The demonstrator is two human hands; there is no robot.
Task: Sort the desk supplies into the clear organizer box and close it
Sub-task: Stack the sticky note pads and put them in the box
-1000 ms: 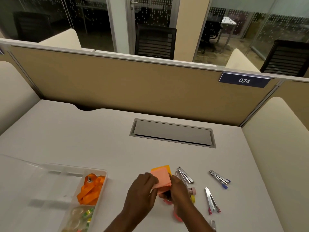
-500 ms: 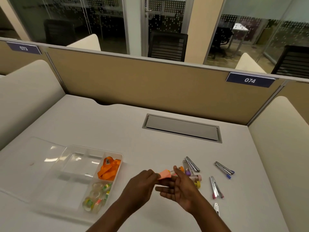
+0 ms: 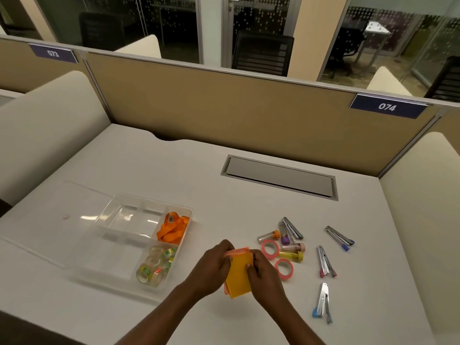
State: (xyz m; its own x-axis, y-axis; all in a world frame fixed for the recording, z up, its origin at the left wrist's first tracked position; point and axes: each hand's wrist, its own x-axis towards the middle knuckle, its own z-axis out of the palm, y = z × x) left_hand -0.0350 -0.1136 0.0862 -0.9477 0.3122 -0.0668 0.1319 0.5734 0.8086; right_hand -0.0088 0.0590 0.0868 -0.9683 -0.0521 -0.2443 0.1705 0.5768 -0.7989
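Observation:
Both hands hold a stack of orange and pink sticky notes (image 3: 239,275) just above the desk, my left hand (image 3: 214,266) on its left edge and my right hand (image 3: 261,272) on its right. The clear organizer box (image 3: 119,235) lies open to the left, its lid (image 3: 49,215) flat on the desk beyond it. An orange lanyard (image 3: 173,229) fills one right-hand compartment and several clear tape rolls (image 3: 155,265) fill the one nearer me. Right of my hands lie two pink tape rolls (image 3: 270,249), several small capped tubes (image 3: 291,247) and several small staplers (image 3: 323,261).
A grey cable hatch (image 3: 280,178) is set into the desk at the back. A tan partition (image 3: 224,115) closes the far side, and padded cream dividers (image 3: 423,207) stand at both sides.
The view has swung left and down, bringing the whole box and lid into sight. The sticky notes have turned from edge-on to flat between my hands, orange side up.

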